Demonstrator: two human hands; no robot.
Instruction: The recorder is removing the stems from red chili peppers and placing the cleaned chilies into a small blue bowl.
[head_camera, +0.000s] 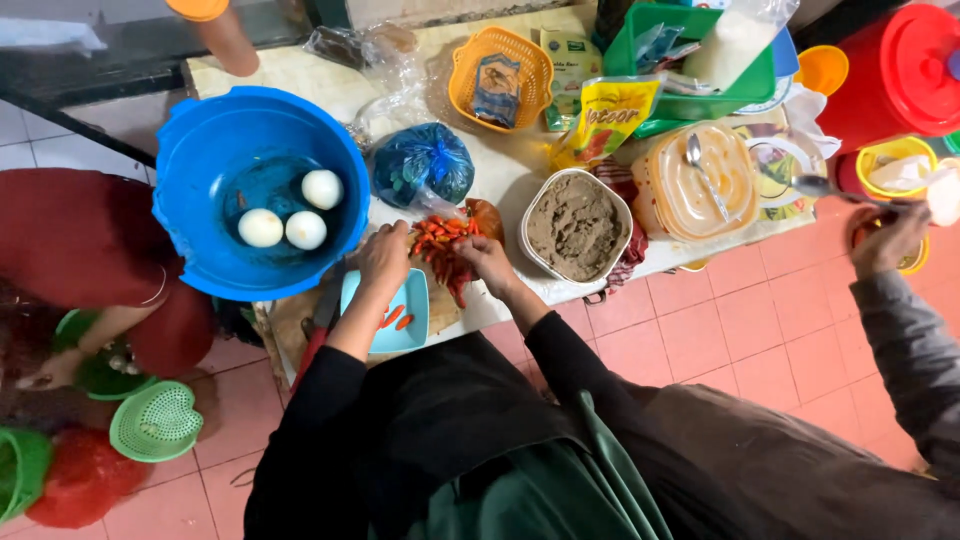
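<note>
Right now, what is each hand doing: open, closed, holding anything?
Left hand: fingers curled at the pile of red chillies; grip cannot be told.
Right hand: also on the chillies; grip cannot be told.

We see a glossy blue plastic basin (200, 160) holding three smooth matt white eggs (261, 228). The red chillies (443, 243) look waxy and shiny. The pale blue dish (410, 318) is smooth plastic. The brown paste (574, 226) in its white tub is coarse and matt. The blue bag (423, 163) is crinkled glossy film. The orange basket (500, 76) is perforated plastic, and the spoon (700, 165) is shiny metal. The counter (500, 175) is possibly glazed tile; the floor (780, 310) is matt pink tile.
</note>
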